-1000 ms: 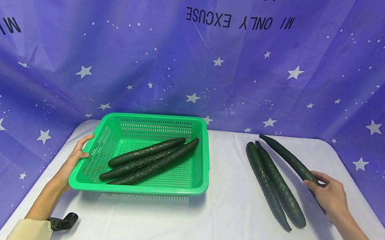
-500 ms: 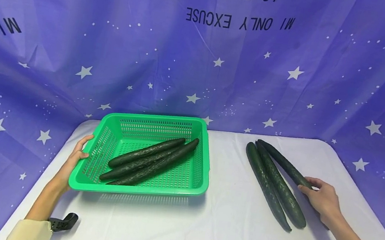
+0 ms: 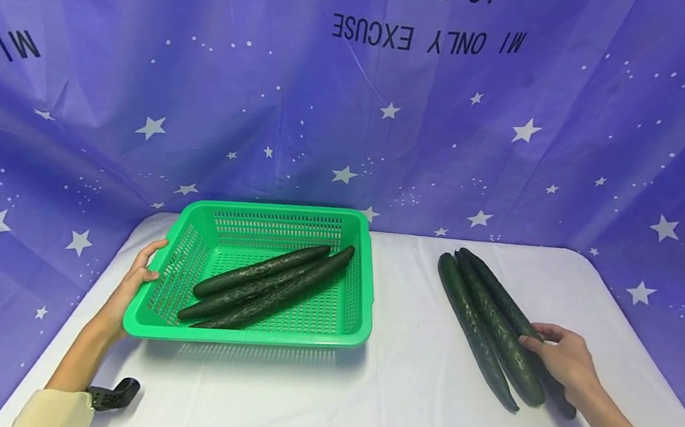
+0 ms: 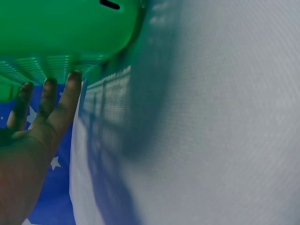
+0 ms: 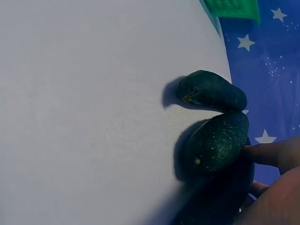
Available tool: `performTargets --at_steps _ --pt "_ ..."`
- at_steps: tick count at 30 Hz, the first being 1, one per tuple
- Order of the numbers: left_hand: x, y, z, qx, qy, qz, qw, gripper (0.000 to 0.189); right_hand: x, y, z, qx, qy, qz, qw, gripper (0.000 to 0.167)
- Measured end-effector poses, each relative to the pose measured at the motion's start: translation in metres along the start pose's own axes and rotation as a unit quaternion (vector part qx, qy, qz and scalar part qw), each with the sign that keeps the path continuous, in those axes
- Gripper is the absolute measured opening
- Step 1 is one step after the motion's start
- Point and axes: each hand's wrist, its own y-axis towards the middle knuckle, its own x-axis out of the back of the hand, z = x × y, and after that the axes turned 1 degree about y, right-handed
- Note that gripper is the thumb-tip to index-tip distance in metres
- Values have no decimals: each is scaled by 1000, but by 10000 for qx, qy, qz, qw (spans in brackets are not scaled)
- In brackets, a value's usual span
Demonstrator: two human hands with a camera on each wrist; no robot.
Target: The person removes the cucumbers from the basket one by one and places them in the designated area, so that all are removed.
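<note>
A green plastic basket [image 3: 244,337] holds three long dark green cucumbers [image 3: 257,297] lying side by side. My left hand [image 3: 129,285] grips its left rim; in the left wrist view several fingers [image 4: 61,105] press against the slotted outer wall. On the right of the table, three more cucumbers lie close together, a left one [image 3: 472,321], a middle one [image 3: 500,337] and a right one [image 3: 505,300]. My right hand [image 3: 567,358] holds the right cucumber from above, thumb right beside the middle one. The right wrist view shows their near ends, with the held cucumber [image 5: 211,201] partly under my hand.
A white cloth [image 3: 388,397] covers the table. Behind and at the sides hangs a purple curtain [image 3: 302,126] with stars and upside-down lettering. White tabletop separates the basket from the right-hand cucumbers.
My right hand has lowered the right cucumber and moved it leftward, up against the middle one. The left hand and the basket have stayed in place.
</note>
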Motion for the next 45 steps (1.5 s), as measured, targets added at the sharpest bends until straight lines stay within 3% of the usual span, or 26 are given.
performTargets --at_steps 4,13,19,23,27,33,37,45 --pt "0 0 0 -3 55 -11 10000 53 -1 0 -1 -8 -17 21 10000 65" --pt "0 1 -2 44 239 -92 9997 54 0 -1 3 513 -117 -292 9982 52" --pt "1 2 -2 49 180 -74 9998 53 -1 -6 23 1169 -253 -771 9898 43" --pt "1 3 -1 47 144 -45 9999 53 -4 -9 42 1707 27 -874 9814 39" --pt "1 3 0 68 158 -48 9998 53 -13 -9 66 2327 553 -519 9696 35" --pt "0 3 0 84 161 -76 9998 54 -28 -10 109 2845 1034 478 9519 35" --pt "0 3 -1 77 138 -92 9998 54 -42 -6 138 3045 1103 990 9409 34" --pt "-1 3 0 54 119 -117 9998 53 -85 4 190 3706 1078 1808 9046 36"
